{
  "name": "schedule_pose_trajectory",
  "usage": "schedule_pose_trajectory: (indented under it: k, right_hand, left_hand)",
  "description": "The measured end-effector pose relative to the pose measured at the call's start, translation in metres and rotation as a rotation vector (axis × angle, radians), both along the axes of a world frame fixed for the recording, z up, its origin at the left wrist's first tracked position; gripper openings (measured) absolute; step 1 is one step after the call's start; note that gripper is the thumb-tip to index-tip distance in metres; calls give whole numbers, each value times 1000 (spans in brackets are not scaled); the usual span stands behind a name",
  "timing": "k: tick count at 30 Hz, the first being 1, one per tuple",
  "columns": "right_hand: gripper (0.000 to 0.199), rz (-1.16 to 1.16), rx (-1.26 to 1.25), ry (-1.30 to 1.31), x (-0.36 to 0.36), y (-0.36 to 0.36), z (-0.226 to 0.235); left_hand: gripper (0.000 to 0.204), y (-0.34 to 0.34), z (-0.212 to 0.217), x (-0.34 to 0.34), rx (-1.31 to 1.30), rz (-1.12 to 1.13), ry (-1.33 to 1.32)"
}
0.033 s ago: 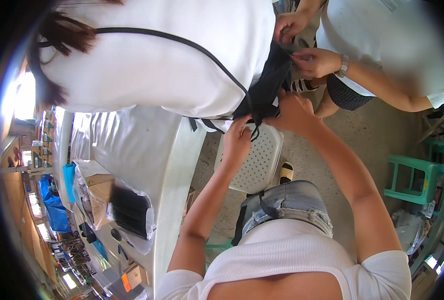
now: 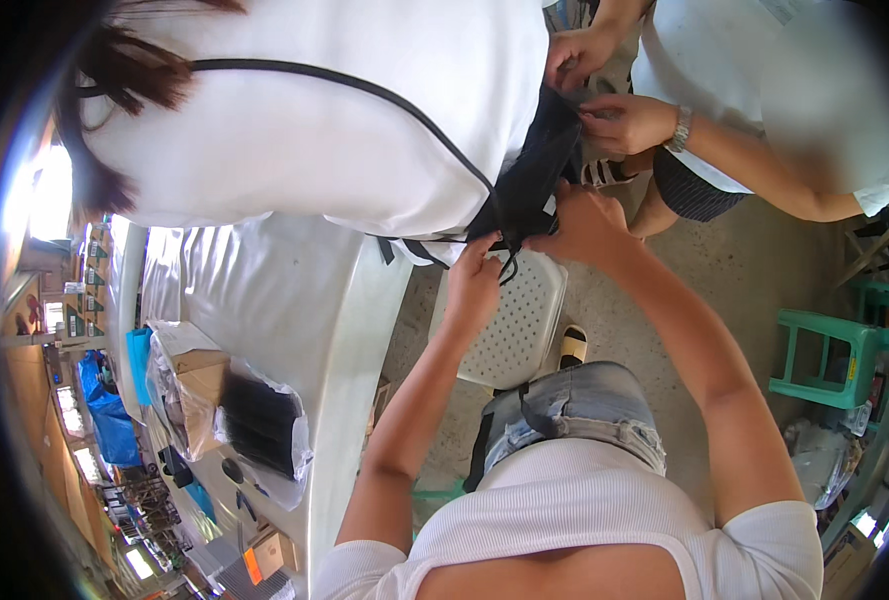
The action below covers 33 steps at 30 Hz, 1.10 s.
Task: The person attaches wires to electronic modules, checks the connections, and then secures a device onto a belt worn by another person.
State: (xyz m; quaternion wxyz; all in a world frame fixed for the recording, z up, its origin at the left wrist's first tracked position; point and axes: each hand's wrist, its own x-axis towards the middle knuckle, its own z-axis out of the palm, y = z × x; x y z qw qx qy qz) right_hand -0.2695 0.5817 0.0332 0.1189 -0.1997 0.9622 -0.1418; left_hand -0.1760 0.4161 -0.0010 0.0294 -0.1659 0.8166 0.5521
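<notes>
A black fabric piece (image 2: 534, 175), like a bag or apron, hangs at the side of a person in a white shirt (image 2: 344, 140). A thin black cord (image 2: 364, 92) crosses that person's back down to it. My left hand (image 2: 474, 290) pinches the cord's lower end beside the fabric, its fingertips together. My right hand (image 2: 589, 228) is closed around the near right edge of the black fabric, thumb toward the left hand. Another person's two hands (image 2: 629, 125), one wearing a wristwatch, grip the fabric's far end. Folds hide what lies between my fingertips.
Below my hands is a pale perforated stool (image 2: 509, 325). A table (image 2: 284, 270) on the left carries a cardboard box (image 2: 192, 375) and a plastic-wrapped black bundle (image 2: 259, 425). A green stool (image 2: 829, 360) stands right. The other person's legs are close at the far right.
The other person's watch-wearing hand has shifted slightly left, and the black fabric has moved a little with it. My own hands stay nearly in place.
</notes>
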Motion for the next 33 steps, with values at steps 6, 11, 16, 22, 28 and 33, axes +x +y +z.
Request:
schedule_pose_trajectory:
  k: [6,11,16,22,28,33]
  right_hand:
    - [98,2,-24,-135,2,-6,26]
    - [101,-20,-211,-75,4,-6,8]
    - [36,-83,-539,123,10,5,-31]
    - [29,-221,-689,536,11,3,-44]
    - [17,-491,-656,220,-28,20,-91]
    - [20,-361,-602,182,-21,16,-87]
  left_hand:
    - [39,-7,25,-29,811,81,-229]
    - [30,-48,-61,-46,1320,22,-288]
    - [22,-42,-72,-58,1305,85,-272]
    - [19,-17,-11,-44,1300,161,-227]
    - [18,-16,-13,-52,1242,87,-319]
    - [20,-24,-30,-57,1234,68,-352]
